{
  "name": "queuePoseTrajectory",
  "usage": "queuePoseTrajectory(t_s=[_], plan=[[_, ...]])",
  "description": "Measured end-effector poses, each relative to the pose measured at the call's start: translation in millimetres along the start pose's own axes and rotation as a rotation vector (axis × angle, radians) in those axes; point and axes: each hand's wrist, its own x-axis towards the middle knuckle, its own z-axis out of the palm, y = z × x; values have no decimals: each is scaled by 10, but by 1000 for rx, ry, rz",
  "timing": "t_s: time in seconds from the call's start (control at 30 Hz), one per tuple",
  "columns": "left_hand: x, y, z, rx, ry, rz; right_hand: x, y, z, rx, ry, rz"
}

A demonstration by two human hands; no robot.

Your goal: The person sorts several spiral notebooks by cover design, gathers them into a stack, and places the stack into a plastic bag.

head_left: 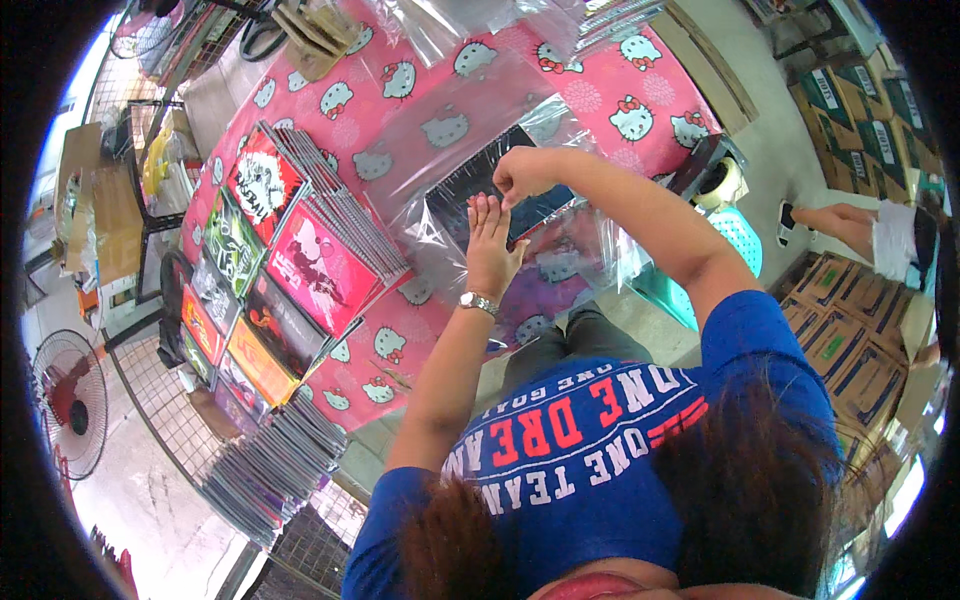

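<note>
A dark flat rectangular item (452, 205), perhaps a notebook, lies on the table inside clear plastic film (405, 215). My left hand (490, 245) rests on it with the fingers stretched out. A silver watch (479, 302) is on that wrist. Just beyond, my right hand (525, 172) is closed over the same item, close to the left fingertips. Its fingers are curled, and whatever they pinch is hidden. To the left stand stacks of spiral notebooks with coloured covers, one of them a pink notebook (325, 262).
A pink patterned cloth (390, 343) covers the table. More plastic film (430, 25) lies at the far edge. A tape roll (722, 186) sits at the right edge above a turquoise stool (735, 245). Cartons (850, 330) are piled at right; another person's leg (845, 225) shows there. A fan (70, 405) stands left.
</note>
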Motion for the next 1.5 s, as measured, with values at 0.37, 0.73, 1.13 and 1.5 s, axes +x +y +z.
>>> queuePoseTrajectory(t_s=[0.37,0.73,1.13,1.5], plan=[[-230,99,-136,295,-59,-63,-157,-150,-26,-513,161,193],[-258,163,-312,37,285,-18,-108,-725,-677,-411,130,16],[-1173,649,445,-141,384,-302,-636,-271,595,1712,134,-78],[-893,228,-788,-836,335,-154,-1224,-867,1002,1670,316,407]])
